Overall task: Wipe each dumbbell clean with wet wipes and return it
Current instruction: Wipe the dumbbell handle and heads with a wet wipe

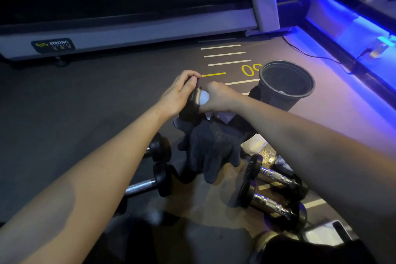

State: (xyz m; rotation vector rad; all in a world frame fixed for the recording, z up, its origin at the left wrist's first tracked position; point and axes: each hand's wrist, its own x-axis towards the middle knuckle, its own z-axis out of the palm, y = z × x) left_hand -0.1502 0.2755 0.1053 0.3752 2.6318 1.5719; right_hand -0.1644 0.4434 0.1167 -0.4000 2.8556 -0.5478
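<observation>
Both arms stretched forward, hands meeting on one dumbbell (194,100) just left of the bucket (286,83).
Left hand (179,92) curled round its dark end; right hand (218,96) presses a white wipe (204,97) onto it, fingers closed on the wipe.

Head-worn view, downward, close over floor (85,113)

Bare forearms (120,156), no sleeves
</observation>
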